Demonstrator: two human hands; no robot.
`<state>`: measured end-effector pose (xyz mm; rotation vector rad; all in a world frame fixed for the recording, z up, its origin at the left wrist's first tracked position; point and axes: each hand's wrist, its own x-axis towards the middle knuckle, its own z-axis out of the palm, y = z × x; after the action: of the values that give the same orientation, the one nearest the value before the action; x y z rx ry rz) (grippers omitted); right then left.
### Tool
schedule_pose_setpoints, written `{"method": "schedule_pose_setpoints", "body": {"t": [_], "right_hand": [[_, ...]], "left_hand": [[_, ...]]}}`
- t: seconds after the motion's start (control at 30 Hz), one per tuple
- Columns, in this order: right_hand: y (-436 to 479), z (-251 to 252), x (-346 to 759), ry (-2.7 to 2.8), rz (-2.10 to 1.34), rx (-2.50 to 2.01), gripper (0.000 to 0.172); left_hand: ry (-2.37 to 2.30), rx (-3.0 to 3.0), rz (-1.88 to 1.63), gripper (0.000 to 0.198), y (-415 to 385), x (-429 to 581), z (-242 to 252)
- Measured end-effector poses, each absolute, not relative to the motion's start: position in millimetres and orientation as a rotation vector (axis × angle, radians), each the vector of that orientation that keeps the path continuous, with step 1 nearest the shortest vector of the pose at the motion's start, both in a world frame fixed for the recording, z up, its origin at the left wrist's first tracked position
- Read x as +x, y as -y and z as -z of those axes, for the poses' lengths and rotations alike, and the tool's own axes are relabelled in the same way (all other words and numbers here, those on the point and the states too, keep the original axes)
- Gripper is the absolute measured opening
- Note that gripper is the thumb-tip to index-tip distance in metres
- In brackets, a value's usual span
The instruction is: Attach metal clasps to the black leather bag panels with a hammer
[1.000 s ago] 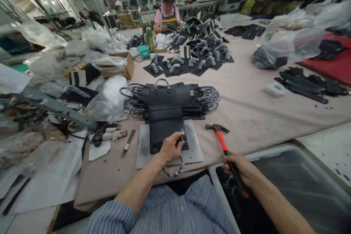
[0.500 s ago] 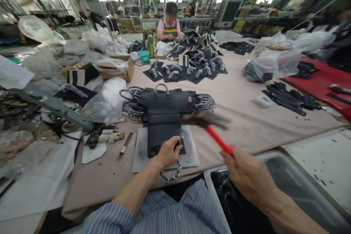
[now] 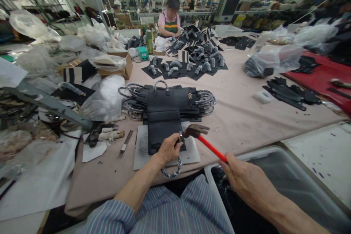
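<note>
Plastic bags (image 3: 35, 67) crowd the left edge of the counter (image 3: 236, 98), with a cardboard box (image 3: 128, 66) at their right. Toward the near left corner lies a forked tool (image 3: 125, 145). Next, close to the near edge, is a grey board (image 3: 140, 142); on it rests the lower part of a black panel (image 3: 163, 128), while its upper part covers a stack of black pieces (image 3: 188, 111) with wrapped handles (image 3: 208, 102) poking out both sides. My left grip (image 3: 169, 148) pinches a short metal tool (image 3: 181, 135) near the panel's lower right corner, a wrapped loop (image 3: 171, 175) hanging below by the near edge. My right grip (image 3: 244, 173) is wrapped firmly around the handle of a hammer (image 3: 211, 147), above the near edge by a plastic bin (image 3: 296, 179). The hammer's head is right at the metal tool; I cannot tell whether they touch. Black strips (image 3: 285, 93) and red cloth (image 3: 312, 78) lie toward the right edge.
</note>
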<state>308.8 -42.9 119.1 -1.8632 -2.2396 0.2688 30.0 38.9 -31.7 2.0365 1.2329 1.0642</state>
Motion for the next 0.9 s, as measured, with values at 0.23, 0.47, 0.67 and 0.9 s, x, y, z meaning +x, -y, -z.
{"method": "schedule_pose_setpoints", "body": {"t": [0.23, 0.47, 0.67, 0.9], "right_hand": [[44.4, -57.4, 344.3, 2.275, -0.565, -2.044, 0.030], [-10.5, 16.8, 362.5, 2.067, -0.467, -2.198, 0.035], [-36.5, 22.2, 288.6, 2.185, -0.229, -1.475, 0.051], [-33.4, 54.6, 214.3, 2.132, -0.474, -1.212, 0.053]], "left_hand": [[-1.242, 1.994, -1.070, 0.020, -37.2, 29.9, 28.3], [-1.276, 1.968, -1.029, 0.014, -34.7, 30.9, 17.0], [-1.288, 1.944, -0.970, 0.011, -35.8, 33.0, 7.5], [-1.231, 2.188, -0.957, 0.014, -36.3, 32.5, 7.4]]}}
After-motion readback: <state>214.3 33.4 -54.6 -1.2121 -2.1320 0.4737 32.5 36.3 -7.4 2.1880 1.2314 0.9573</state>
